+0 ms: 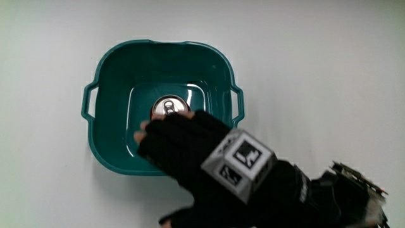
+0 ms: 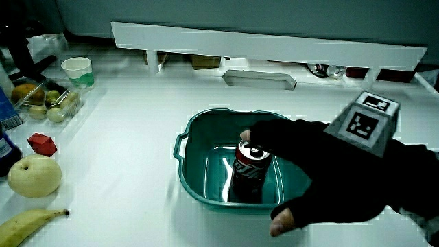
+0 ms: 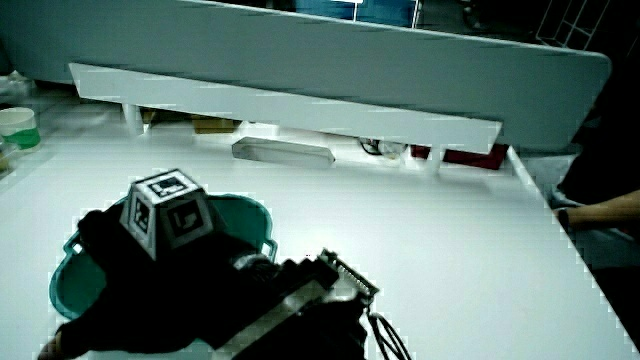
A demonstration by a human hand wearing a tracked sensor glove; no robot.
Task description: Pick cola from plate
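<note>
The grip (image 1: 183,142) reaches into the teal basin (image 1: 114,69), the black glove and its patterned cube (image 1: 239,163) nearest the person, the fingers extended ahead toward the cola can (image 1: 169,107). In a side view the fingertips (image 2: 252,134) lie at the rim of the cola can (image 2: 248,171) while the thumb (image 2: 287,218) hangs apart, nearer the person; the hand looks partly curled around the can, but I cannot tell whether it is already clamped on it or just closing.

The can stands upright on the floor of the basin, just under and ahead of the fingertips, its silver top showing from above. The task speaks of a plate; what holds the can here is a deep tub with two handles, and the can is the only thing in it.

Judging by this, the step in hand is the grasp itself. The next move calls for the thumb to come in against the can's side, a firm squeeze, then a straight lift clear of the basin's wall.

Farther off in that side view, a clear tray of fruit (image 2: 49,103) and a cup (image 2: 77,70) sit on the table (image 2: 137,89).
</note>
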